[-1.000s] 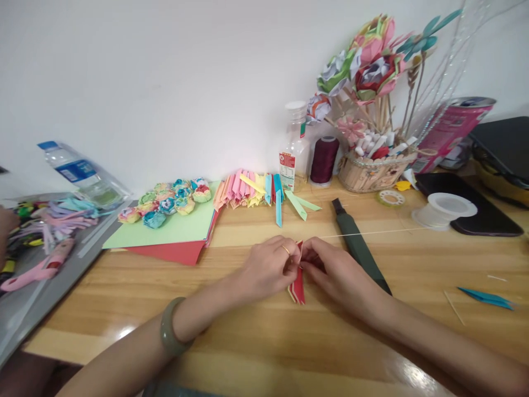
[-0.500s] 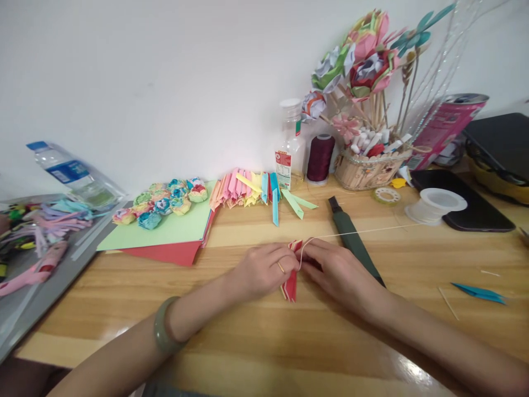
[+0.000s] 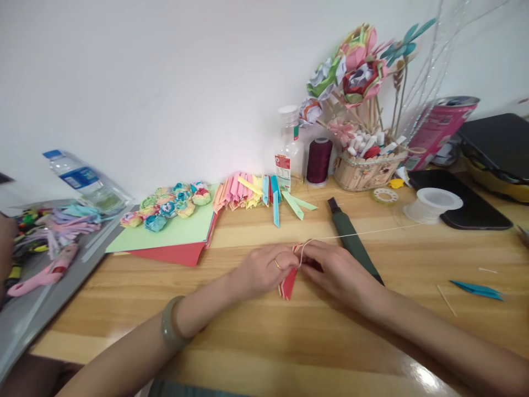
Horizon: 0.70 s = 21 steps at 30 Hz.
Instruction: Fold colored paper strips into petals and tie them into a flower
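Observation:
Folded red paper strips with pale edges (image 3: 288, 285) are pinched in my left hand (image 3: 264, 270), just above the table. Their lower end sticks out below my fingers; the middle is covered. My right hand (image 3: 334, 269) meets them from the other side with its fingertips closed on a thin cream string (image 3: 326, 238). From there the string loops over the fingers and runs right toward a white spool (image 3: 438, 205). Under the string lies a dark green flat tool with a black tip (image 3: 351, 234).
Folded coloured paper strips (image 3: 243, 191) and paper rosettes on green sheets (image 3: 165, 237) lie at the back. A bottle (image 3: 289, 146), purple thread cone (image 3: 319, 160) and flower basket (image 3: 367, 168) stand by the wall. Blue folded paper (image 3: 477, 290) lies right, a water bottle (image 3: 85, 179) left.
The view has shifted slightly, showing more of the left side, where part of another person's arm or hand now appears at the edge. Both my hands keep their hold, almost unmoved.

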Available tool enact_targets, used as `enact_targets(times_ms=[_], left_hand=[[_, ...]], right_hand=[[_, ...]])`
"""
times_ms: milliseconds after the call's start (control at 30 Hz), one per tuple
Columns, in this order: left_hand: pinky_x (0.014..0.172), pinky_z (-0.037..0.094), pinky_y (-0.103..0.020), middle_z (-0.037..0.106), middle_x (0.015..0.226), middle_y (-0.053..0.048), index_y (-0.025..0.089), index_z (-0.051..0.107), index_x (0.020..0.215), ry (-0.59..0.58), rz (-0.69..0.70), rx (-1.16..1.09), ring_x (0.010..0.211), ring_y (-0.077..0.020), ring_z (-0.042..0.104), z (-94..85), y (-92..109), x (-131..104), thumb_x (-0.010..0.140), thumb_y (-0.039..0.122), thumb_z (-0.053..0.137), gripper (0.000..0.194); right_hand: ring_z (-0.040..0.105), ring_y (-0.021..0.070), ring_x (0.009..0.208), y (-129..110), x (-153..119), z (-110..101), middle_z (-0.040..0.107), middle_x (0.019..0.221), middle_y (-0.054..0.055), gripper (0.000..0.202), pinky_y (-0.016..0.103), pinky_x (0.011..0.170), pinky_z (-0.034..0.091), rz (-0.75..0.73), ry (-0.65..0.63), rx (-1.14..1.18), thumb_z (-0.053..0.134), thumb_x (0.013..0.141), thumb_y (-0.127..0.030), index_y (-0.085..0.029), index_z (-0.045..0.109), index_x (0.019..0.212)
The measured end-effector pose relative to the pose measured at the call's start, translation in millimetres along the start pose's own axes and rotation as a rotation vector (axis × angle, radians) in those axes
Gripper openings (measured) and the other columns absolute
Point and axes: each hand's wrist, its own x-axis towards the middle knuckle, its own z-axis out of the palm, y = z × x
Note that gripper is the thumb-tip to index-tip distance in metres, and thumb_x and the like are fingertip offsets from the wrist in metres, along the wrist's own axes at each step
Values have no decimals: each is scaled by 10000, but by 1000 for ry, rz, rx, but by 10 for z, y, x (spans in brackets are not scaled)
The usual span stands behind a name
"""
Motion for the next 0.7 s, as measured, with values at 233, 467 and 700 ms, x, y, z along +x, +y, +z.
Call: enact_targets(times_ms=[233,467,700], left_hand=[[666,474,-221,608,802,-53,157,473,876,-42,-94,-67,740,-108,574,10,15,3,827,137,418,76],[711,479,-236,618,849,-65,152,495,936,-47,-119,-87,791,-117,578,-25,34,51,828,147,430,126],[714,486,-256,648,805,-47,166,548,887,41,-95,-54,755,-126,589,-13,27,31,798,134,484,114]], right_hand=[[490,123,607,-10,19,15,548,683,8,112,248,575,368,87,-8,-93,452,748,-106,-170,518,683],[466,106,580,-33,-4,15,518,657,-5,105,227,557,358,58,30,-27,439,715,-87,-175,466,664],[456,91,507,-13,-14,24,532,568,-34,110,198,502,331,121,21,12,450,722,-112,-181,523,678]])
